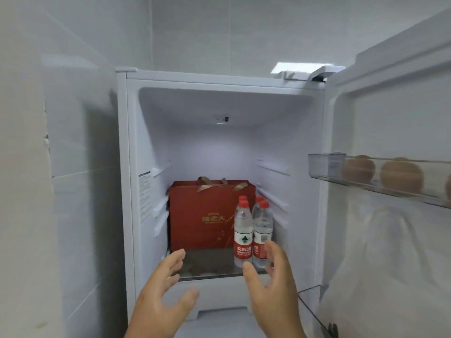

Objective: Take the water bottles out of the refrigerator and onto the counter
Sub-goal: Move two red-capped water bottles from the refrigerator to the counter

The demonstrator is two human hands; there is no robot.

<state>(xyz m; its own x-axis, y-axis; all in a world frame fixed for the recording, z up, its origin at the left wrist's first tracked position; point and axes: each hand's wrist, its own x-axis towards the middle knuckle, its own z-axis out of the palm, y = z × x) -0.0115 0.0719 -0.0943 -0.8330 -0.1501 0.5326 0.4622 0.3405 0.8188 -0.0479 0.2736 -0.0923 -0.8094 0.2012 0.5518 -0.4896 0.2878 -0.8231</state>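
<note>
Hands are reaching into the open refrigerator (122, 167); you are starting the first pickup. Your left hand (161, 289) and right hand (271, 279) are both spread open, gripping nothing. Water bottles (252, 230), seemingly four, are standing just beyond your right fingertips (272, 250). Next, you are needing to close around the front ones.

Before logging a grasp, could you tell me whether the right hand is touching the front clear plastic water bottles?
Cannot tell: in the head view the open right hand overlaps the front clear plastic water bottles.
</note>
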